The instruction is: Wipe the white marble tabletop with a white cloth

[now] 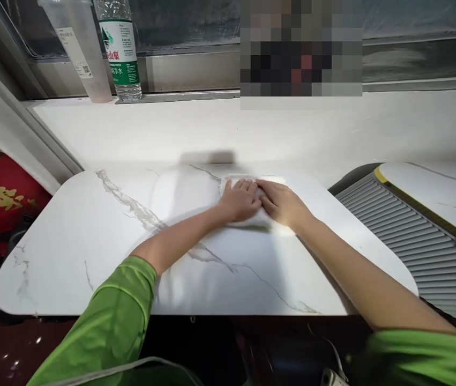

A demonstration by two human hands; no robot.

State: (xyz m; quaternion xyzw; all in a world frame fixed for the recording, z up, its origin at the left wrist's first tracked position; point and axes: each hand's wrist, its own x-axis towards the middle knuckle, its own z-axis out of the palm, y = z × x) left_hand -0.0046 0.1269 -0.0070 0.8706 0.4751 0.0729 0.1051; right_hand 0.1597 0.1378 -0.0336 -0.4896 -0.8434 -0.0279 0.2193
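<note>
A white cloth (247, 219) lies folded on the marble-patterned white table (195, 289), near its back edge. My left hand (240, 200) presses down on the cloth, fingers bent over its top. From the right, my right hand (282, 203) grips the same cloth, and its fingertips nearly meet those of my left. Both palms, and part of the cloth beneath them, are hidden.
On the sill behind stand a clear plastic container (81, 53) and a water bottle (121, 56) with a green label. To the right is a grey ribbed panel (404, 236) beside another white tabletop (445, 185). A red bag (6, 198) sits at the left.
</note>
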